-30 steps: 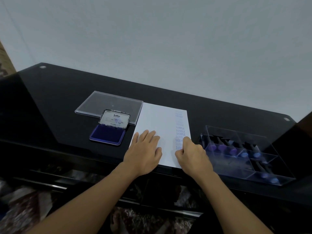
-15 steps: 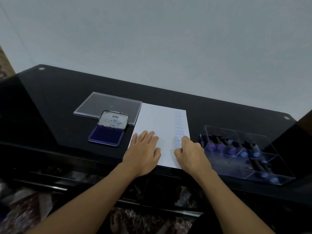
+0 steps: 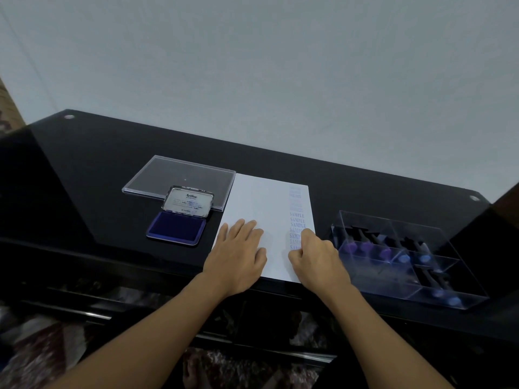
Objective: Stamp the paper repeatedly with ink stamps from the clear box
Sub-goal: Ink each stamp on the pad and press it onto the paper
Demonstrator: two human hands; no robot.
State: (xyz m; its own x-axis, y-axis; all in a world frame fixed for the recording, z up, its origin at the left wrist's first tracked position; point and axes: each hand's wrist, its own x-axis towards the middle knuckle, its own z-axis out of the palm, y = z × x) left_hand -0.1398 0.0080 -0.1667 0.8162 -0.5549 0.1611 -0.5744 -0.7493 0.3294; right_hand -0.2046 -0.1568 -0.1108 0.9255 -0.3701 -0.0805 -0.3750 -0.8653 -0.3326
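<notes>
your left hand (image 3: 238,254) lies flat, fingers straight, on the paper (image 3: 264,200), pinning the sheet so it won't slide under a press. your right hand (image 3: 314,256) is curled, knuckles up, at the near end of the sample marks (image 3: 297,217) along the sheet's right edge. anything it grips is hidden, so i cannot tell if a stamp is under it. the ink pad (image 3: 175,230) sits open just left of the paper and the clear box (image 3: 376,276) of stamps (image 3: 366,242) just right, both within easy reach on the black table (image 3: 84,164).
</notes>
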